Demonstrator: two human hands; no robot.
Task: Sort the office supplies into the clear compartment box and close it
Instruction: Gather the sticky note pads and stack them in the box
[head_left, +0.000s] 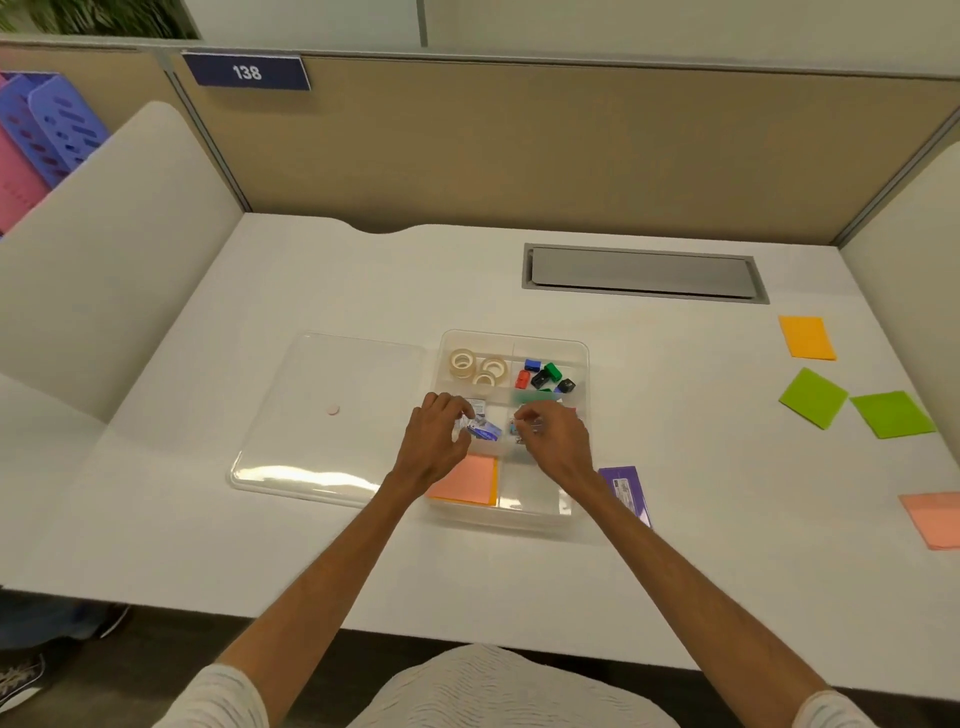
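Observation:
The clear compartment box (581, 358) lies open mid-desk, its clear lid (332, 415) flat on the desk to its left. The back compartments hold tape rolls (478, 366) and coloured sharpeners (545, 375). A pink sticky pad (467, 480) fills the front left compartment. My left hand (436, 436) is over the middle left compartment, fingers curled on a small blue and white packet (483, 428). My right hand (556, 441) hovers over the middle right compartment, pinching a small clear packet (522, 428) of small items.
A purple packet (626, 493) lies just right of the box. Orange (807, 336), two green (813, 397) (891, 414) and pink (932, 519) sticky pads lie at the desk's right. A grey cable hatch (644, 273) is set into the back. Dividers wall three sides.

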